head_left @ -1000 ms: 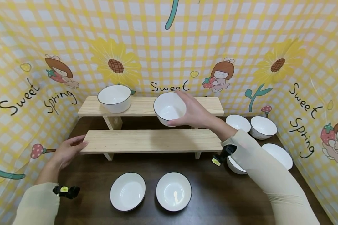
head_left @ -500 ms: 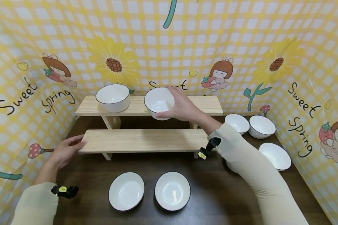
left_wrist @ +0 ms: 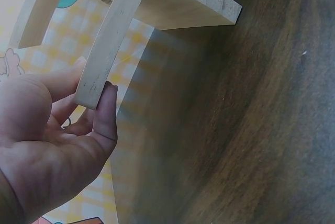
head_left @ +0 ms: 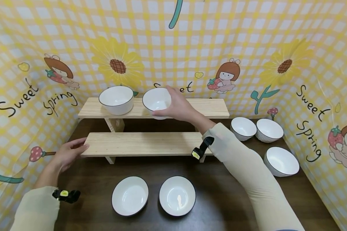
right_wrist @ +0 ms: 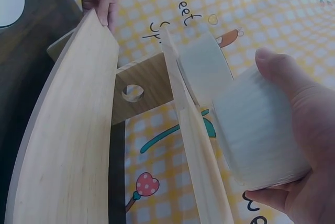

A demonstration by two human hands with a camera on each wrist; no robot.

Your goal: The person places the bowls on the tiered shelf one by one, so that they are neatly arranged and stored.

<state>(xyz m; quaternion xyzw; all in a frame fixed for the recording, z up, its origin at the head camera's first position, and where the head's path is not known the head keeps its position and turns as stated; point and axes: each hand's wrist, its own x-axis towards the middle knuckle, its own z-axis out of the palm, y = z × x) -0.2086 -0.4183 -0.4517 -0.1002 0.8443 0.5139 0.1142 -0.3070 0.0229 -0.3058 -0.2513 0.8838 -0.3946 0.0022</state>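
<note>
My right hand [head_left: 177, 104] grips a white bowl with a dark rim [head_left: 157, 100] by its right side, thumb in front and fingers behind. In the right wrist view this bowl [right_wrist: 261, 130] is close over the upper board [right_wrist: 201, 156] of a two-step wooden shelf. To its left, a matching bowl [head_left: 116, 98] stands on the upper board. My left hand [head_left: 70, 154] pinches the left end of the lower board [head_left: 147, 143]. The left wrist view shows that board end [left_wrist: 99, 72] between the thumb and fingers of the left hand [left_wrist: 63, 130].
Two white bowls, a left one [head_left: 130, 196] and a right one [head_left: 177, 196], stand on the dark table [head_left: 98, 179] before the shelf. Further bowls stand at the right: one [head_left: 243, 127], a textured one [head_left: 269, 130] and a nearer one [head_left: 281, 161]. A yellow checked cloth [head_left: 173, 48] surrounds the table.
My right hand has carried the bowl left and slightly back, closer to the bowl standing on the upper board. The left hand stays at the lower board's end.
</note>
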